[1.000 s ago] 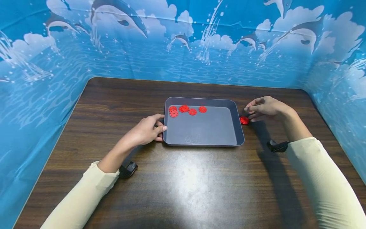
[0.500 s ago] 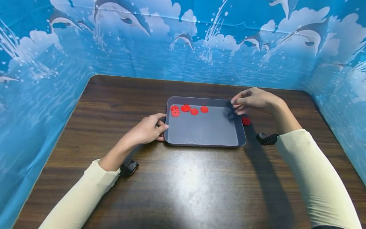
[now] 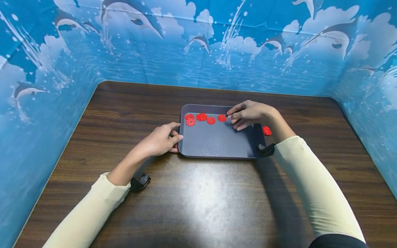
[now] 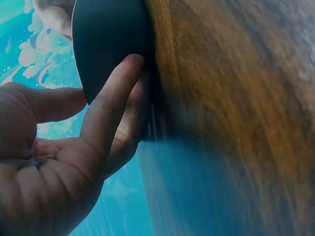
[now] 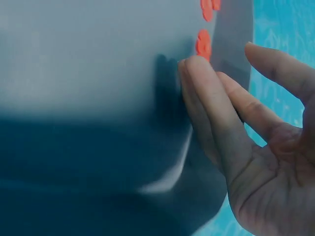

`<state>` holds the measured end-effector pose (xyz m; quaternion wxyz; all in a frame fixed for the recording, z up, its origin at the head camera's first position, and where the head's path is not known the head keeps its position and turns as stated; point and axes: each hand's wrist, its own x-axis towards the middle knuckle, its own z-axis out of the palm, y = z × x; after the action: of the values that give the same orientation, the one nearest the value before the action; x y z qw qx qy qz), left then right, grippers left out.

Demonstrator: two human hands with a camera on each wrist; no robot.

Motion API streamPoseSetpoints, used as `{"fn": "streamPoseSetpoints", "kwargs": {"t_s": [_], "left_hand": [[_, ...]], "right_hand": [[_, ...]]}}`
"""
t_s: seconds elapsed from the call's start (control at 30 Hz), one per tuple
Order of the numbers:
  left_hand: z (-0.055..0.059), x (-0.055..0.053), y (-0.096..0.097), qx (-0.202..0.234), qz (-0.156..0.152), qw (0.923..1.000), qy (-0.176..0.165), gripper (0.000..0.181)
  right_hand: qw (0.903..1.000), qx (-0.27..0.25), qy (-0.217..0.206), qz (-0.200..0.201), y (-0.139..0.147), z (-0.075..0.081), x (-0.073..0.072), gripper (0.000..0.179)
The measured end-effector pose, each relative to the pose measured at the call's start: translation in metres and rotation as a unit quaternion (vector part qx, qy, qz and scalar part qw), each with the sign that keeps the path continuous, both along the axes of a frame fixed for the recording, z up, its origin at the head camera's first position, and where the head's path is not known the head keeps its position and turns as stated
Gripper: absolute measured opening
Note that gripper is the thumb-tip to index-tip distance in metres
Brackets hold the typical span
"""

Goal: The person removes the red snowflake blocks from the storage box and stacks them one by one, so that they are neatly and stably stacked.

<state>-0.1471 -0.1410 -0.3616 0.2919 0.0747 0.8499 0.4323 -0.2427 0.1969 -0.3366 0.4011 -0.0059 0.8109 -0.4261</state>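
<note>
A dark grey rectangular tray (image 3: 229, 144) lies on the table. Several red notched plastic discs (image 3: 211, 120) rest along its far side, some overlapping. My left hand (image 3: 161, 139) grips the tray's left edge, thumb at the rim; in the left wrist view its straight fingers (image 4: 110, 105) press the outer wall. Over the tray's right half hovers my right hand (image 3: 249, 113), fingertips close beside the rightmost disc (image 3: 221, 118). The right wrist view shows that hand's thumb and fingers spread apart near a red disc (image 5: 203, 45), nothing visible between them.
More red discs (image 3: 266, 131) sit in a small pile on the dark wood table (image 3: 198, 199), just right of the tray. Blue fabric with dolphins (image 3: 198, 62) hangs behind the table and along both sides.
My right hand has moved left from beside the red pile, past the tray's right rim, to over the tray near the discs. The left hand stays at the tray's left edge.
</note>
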Motion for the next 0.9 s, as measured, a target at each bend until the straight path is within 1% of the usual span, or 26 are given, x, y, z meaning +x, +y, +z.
{"fn": "streamPoseSetpoints", "kwargs": {"t_s": [0.13, 0.37, 0.47, 0.57, 0.7, 0.8, 0.9], "left_hand": [[0.0, 0.0, 0.0, -0.002, -0.001, 1.0, 0.0, 0.063], [0.0, -0.002, 0.001, -0.002, -0.003, 1.0, 0.004, 0.063], [0.0, -0.002, 0.001, -0.002, -0.003, 1.0, 0.003, 0.063], [-0.001, -0.002, 0.0, -0.002, -0.003, 1.0, 0.004, 0.063], [-0.001, -0.001, 0.001, -0.004, -0.002, 1.0, 0.004, 0.063], [-0.001, 0.001, 0.001, -0.004, -0.002, 1.0, 0.004, 0.063], [-0.002, 0.003, 0.002, -0.003, 0.0, 1.0, 0.005, 0.063]], "right_hand": [[0.9999, 0.005, -0.001, 0.015, -0.01, -0.003, 0.001, 0.047], [0.9971, 0.053, 0.035, 0.041, -0.02, -0.005, 0.004, 0.032], [0.995, 0.069, 0.043, 0.057, -0.027, -0.005, 0.004, 0.031], [0.9915, 0.091, 0.055, 0.074, -0.035, -0.005, 0.004, 0.032], [0.9833, 0.131, 0.082, 0.095, -0.045, -0.008, 0.006, 0.031], [0.9779, 0.154, 0.1, 0.1, -0.05, -0.01, 0.007, 0.029], [0.9769, 0.156, 0.111, 0.094, -0.052, -0.011, 0.007, 0.025]]}}
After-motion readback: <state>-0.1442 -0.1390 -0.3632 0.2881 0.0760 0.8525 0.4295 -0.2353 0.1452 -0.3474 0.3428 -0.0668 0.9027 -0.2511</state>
